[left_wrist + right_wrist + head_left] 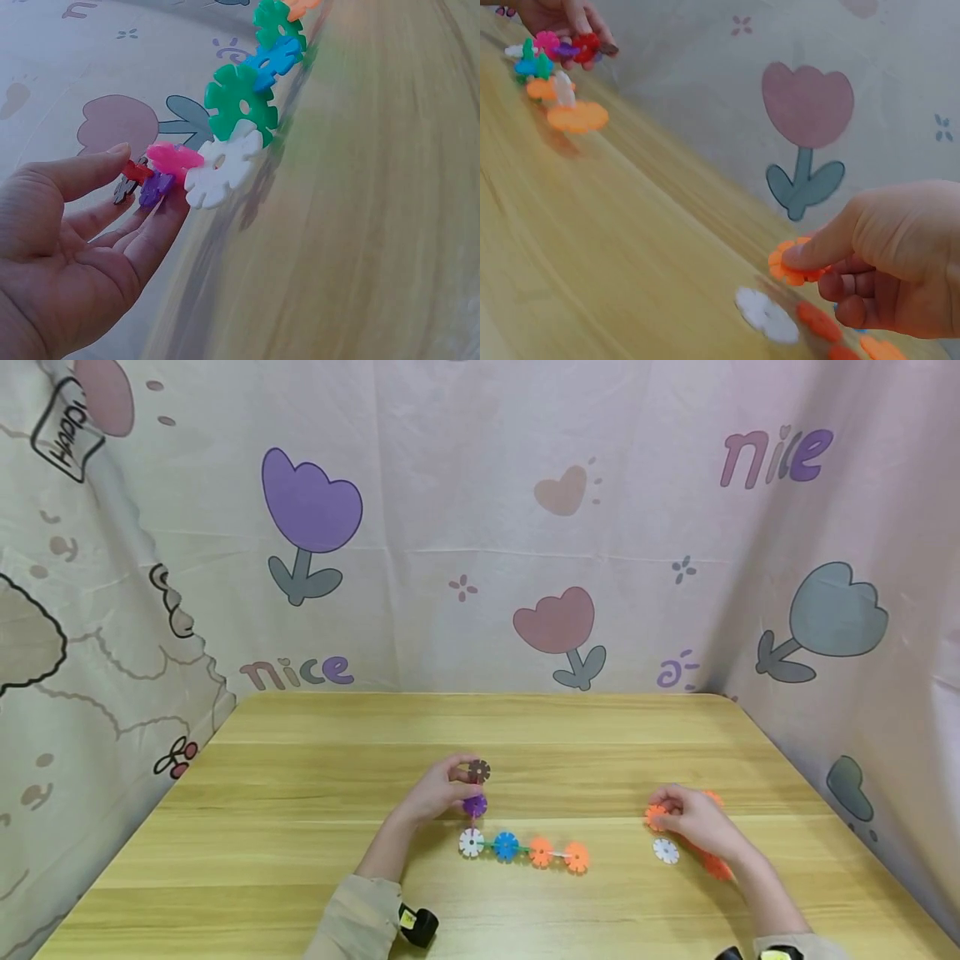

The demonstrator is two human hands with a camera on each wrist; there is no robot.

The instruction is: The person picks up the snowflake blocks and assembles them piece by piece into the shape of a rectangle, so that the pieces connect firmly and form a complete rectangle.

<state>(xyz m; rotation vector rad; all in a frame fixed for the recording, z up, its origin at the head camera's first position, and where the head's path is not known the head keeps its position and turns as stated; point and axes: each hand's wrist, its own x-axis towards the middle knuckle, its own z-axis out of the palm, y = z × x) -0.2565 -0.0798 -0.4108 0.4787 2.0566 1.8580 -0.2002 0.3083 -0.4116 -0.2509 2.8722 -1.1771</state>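
My left hand (438, 793) holds one end of a chain of plastic snowflake discs, thumb at the red disc (136, 172) and fingers under the purple disc (156, 189). A dark disc (479, 770) forms that end. The chain bends at a white disc (472, 842) and runs right through green discs (241, 105) and a blue disc (506, 847) to an orange end disc (577, 857). Between thumb and fingers, my right hand (697, 818) pinches a separate orange disc (787, 262). A loose white disc (666, 851) lies just below that hand.
More loose discs, such as an orange-red disc (819, 321) and an orange disc (881, 348), lie partly hidden under the right hand. The wooden table (300, 860) ends at a printed curtain (450, 527) behind and at both sides.
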